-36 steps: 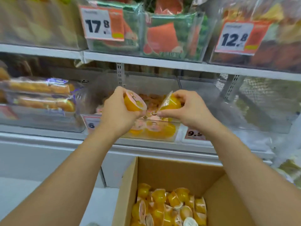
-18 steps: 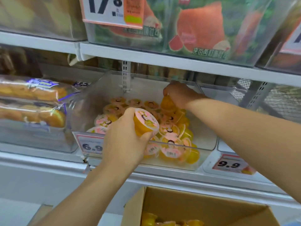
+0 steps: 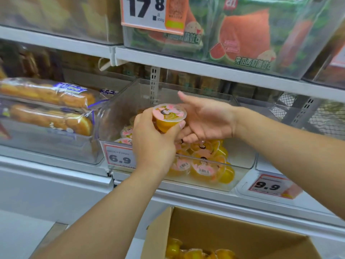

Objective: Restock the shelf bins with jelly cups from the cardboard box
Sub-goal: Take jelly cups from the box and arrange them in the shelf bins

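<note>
**One jelly cup held over the clear shelf bin**

Left hand (image 3: 152,144) curled round a small clear plastic jelly cup (image 3: 169,116) with orange filling and a pink printed foil lid, lid tilted up toward the camera, fingers wrapped under and round the cup's body. Held above the front left part of the clear plastic shelf bin (image 3: 240,156), over the bin's front wall. Right hand (image 3: 205,118) just beside it on the right, palm turned up and leftward, fingers straight and relaxed, holding nothing; fingertips close to the held cup (touching or not: cannot tell).

Inside the bin, a pile of more orange jelly cups with pink lids (image 3: 201,161), heaped against the front wall and toward the left side, several lying on their sides with barcodes showing. Right rear of the bin's floor bare. Red-and-white price tag reading 6.9 (image 3: 120,157) on the bin's front left corner, partly hidden by the left wrist.

Below the shelf edge, at the bottom of the view, open brown cardboard box (image 3: 233,234) with further orange jelly cups (image 3: 192,253) visible along its lower left.

Elsewhere: wrapped golden bread loaves (image 3: 46,107) in the neighbouring clear bin to the left; a 9.9 price tag (image 3: 268,186) to the right; green packs with watermelon pictures (image 3: 242,38) on the shelf above, behind a 17.8 price tag (image 3: 147,12).
</note>
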